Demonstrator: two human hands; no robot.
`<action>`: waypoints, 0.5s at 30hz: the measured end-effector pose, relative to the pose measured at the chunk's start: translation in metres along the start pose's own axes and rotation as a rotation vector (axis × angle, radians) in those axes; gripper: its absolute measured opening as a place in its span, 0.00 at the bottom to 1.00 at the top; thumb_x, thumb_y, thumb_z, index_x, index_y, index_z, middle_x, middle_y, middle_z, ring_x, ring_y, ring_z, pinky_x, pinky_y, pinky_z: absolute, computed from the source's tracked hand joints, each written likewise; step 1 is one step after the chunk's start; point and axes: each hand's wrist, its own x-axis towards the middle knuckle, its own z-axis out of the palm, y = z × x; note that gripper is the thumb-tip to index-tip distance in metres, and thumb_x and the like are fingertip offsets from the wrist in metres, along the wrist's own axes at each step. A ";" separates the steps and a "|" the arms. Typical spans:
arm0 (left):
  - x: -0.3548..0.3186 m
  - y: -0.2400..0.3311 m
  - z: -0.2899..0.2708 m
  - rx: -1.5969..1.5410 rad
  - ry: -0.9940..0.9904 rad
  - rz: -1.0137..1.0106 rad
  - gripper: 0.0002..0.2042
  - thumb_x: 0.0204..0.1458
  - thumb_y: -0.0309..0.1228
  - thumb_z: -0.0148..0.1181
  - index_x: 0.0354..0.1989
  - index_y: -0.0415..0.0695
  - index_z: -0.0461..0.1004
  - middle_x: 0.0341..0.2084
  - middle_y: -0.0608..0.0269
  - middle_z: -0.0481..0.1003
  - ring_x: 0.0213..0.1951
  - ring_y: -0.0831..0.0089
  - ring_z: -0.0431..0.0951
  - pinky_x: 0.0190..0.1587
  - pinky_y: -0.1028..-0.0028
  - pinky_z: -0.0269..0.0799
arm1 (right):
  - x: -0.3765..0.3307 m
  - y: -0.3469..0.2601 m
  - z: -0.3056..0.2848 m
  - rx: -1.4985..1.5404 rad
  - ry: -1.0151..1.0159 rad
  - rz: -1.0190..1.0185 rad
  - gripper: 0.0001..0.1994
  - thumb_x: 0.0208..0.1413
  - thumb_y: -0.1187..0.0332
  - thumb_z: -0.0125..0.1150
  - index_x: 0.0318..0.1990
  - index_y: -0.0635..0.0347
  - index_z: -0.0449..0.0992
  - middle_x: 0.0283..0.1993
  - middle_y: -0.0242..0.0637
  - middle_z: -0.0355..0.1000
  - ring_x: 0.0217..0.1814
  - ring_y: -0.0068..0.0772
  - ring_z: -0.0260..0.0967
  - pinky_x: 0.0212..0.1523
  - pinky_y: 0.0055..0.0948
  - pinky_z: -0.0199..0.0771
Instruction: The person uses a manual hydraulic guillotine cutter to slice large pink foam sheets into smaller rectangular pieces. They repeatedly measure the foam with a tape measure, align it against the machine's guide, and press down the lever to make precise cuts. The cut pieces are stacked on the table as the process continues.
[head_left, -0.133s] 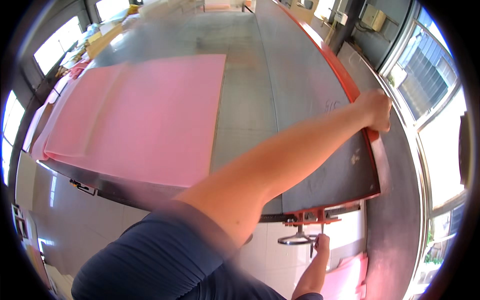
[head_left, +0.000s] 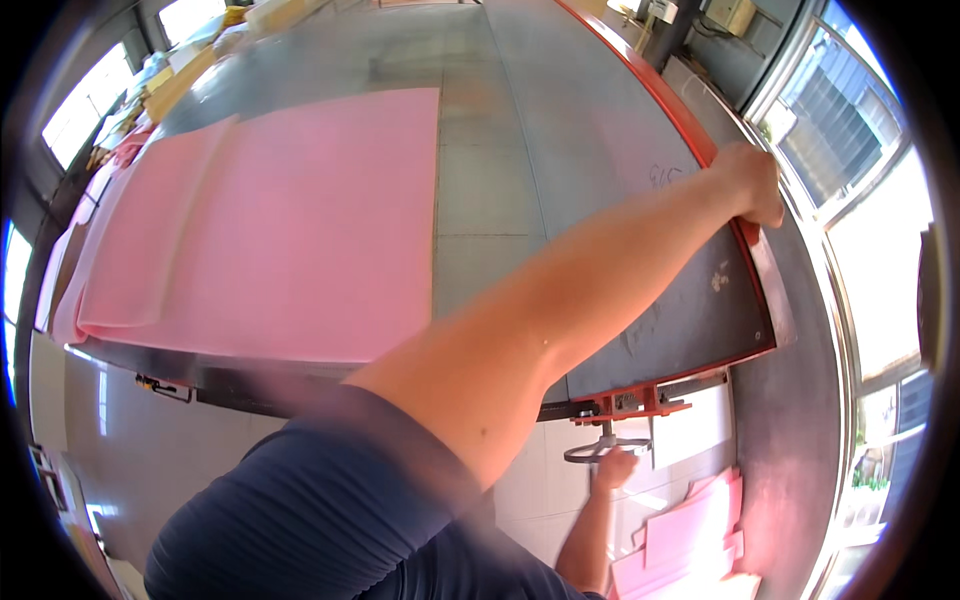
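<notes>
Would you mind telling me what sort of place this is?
Probably a workshop or small factory: a large metal table with a red fence, big pink foam sheets on it, and a handwheel under its edge.

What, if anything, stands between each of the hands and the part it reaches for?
Nothing visible. The left hand grips the red rail; the right hand touches the handwheel below.
</notes>
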 end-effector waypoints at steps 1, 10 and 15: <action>0.011 0.007 -0.020 0.002 -0.002 -0.004 0.16 0.36 0.41 0.64 0.34 0.48 0.82 0.35 0.58 0.82 0.43 0.62 0.80 0.46 0.68 0.75 | -0.016 -0.041 -0.015 0.211 0.123 0.224 0.23 0.56 0.55 0.53 0.48 0.68 0.63 0.39 0.53 0.76 0.39 0.61 0.75 0.40 0.55 0.76; 0.037 -0.002 -0.036 0.191 -0.019 0.089 0.19 0.35 0.48 0.64 0.33 0.49 0.83 0.33 0.61 0.82 0.37 0.68 0.81 0.40 0.70 0.75 | -0.043 -0.036 -0.059 0.461 0.117 -0.444 0.10 0.55 0.63 0.59 0.40 0.57 0.78 0.30 0.46 0.78 0.32 0.50 0.77 0.34 0.44 0.76; 0.034 0.023 -0.027 0.380 0.027 0.410 0.12 0.39 0.43 0.59 0.30 0.52 0.81 0.31 0.57 0.80 0.36 0.61 0.81 0.38 0.65 0.74 | 0.048 -0.004 -0.131 0.424 0.367 -0.428 0.12 0.57 0.64 0.59 0.46 0.57 0.75 0.35 0.36 0.79 0.37 0.40 0.78 0.40 0.38 0.75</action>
